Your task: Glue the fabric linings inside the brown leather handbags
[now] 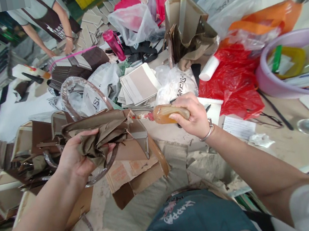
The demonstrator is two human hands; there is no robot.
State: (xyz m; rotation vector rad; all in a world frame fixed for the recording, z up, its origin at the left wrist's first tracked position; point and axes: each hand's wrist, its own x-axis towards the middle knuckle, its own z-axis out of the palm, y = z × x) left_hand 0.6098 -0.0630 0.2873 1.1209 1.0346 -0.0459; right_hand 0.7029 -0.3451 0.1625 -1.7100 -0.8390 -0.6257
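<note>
**Hands.** The left hand (pixel 75 157) is closed in a fist-like grip around a bunched brown bag (pixel 106 130), held above the table (pixel 285 144), left of centre. The right hand (pixel 193 118) is wrapped round an amber bottle (pixel 167 113), with the thumb lying along its top, just right of the bag.

**Bag.** The material is thin, limp and heavily creased. It is judged light and apt to collapse under any grip. A flatter, stiffer flap shows at its right edge. A plastic-wrapped handle (pixel 104 172) curves out below the left hand. The soundest hold is judged to be the gathered body, where the hand sits now, or the handle. The long axis runs roughly left to right, flap end towards the bottle.

**Bottle.** It is soft-walled, judged to give when squeezed, and its surface is possibly tacky. The long axis is near horizontal. The nozzle (pixel 139 116) points left at the flap and is close to it. Contact cannot be confirmed.

**Surroundings.** A cardboard scrap (pixel 126 176) lies under the bag and a card stack (pixel 138 84) lies beyond it. A red sack (pixel 232 82) and a lilac basin (pixel 264 80) are to the right. A co-worker (pixel 43 11) stands at the far left end.
</note>
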